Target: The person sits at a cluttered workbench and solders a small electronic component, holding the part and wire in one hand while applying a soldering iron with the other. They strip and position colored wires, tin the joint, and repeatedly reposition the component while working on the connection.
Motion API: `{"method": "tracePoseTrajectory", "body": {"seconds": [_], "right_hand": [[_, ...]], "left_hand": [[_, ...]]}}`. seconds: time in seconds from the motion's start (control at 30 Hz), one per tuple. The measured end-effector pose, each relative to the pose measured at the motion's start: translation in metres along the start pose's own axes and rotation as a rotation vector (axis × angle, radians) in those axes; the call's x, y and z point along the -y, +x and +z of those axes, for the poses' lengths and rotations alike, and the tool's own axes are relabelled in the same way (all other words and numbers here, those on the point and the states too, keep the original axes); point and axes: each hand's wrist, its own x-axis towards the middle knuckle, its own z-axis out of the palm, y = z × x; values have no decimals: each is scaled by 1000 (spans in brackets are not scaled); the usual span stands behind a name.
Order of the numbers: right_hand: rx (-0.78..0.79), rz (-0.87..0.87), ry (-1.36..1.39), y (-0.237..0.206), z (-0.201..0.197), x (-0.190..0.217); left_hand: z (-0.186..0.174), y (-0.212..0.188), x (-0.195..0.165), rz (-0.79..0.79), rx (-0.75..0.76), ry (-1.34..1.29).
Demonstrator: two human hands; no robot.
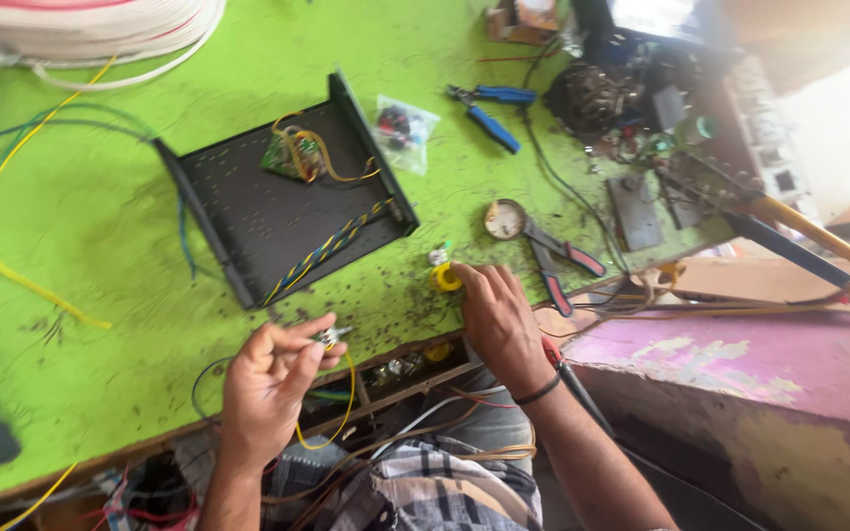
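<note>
Checked shirt fabric and a tangle of loose wires fill the bottom edge, right under the camera. Just above that, the left hand is pinched shut on a small metal component, thumb and fingertips closed around it, with a thin yellow wire looping down from it. It's held just off the front edge of the green workbench.

The right hand lies flat-ish on the bench, fingers loosely spread, tips touching a small yellow roll; not really gripping it as far as I can tell. A red-and-black tool handle runs along under that wrist.

Further out: a black metal tray with a little green circuit board and a twisted blue-yellow cable inside. Beside it sits a clear plastic bag of small parts. Blue-handled pliers lie further back, red-handled cutters near a round tin. White cable coil sits top left.
</note>
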Motion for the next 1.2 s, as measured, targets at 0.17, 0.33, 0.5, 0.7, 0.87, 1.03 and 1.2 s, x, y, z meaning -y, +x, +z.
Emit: {"method": "tracePoseTrajectory", "body": {"seconds": [0.17, 0.33, 0.5, 0.7, 0.87, 1.03, 1.2], "right_hand": [[-684, 342, 138, -30, -65, -61], [-1058, 626, 981, -39, -150, -165], [-780, 502, 500, -55, -165, -212], [-1080, 328, 425, -107, -171, -196], [-799, 229, 486, -105, -147, -122], [-531, 307, 753, -72, -89, -57], [-514, 286, 796, -51, -76, -50]], "left_hand": [[-1, 1, -3, -4, -11, 31], [-1, 5, -5, -29, 8, 47], [5, 6, -4, -20, 1, 17], [9, 9, -2, -28, 7, 19], [11, 14, 0, -54, 22, 49], [13, 12, 0, -59, 20, 62], [11, 12, -1, -65, 24, 54]]}}
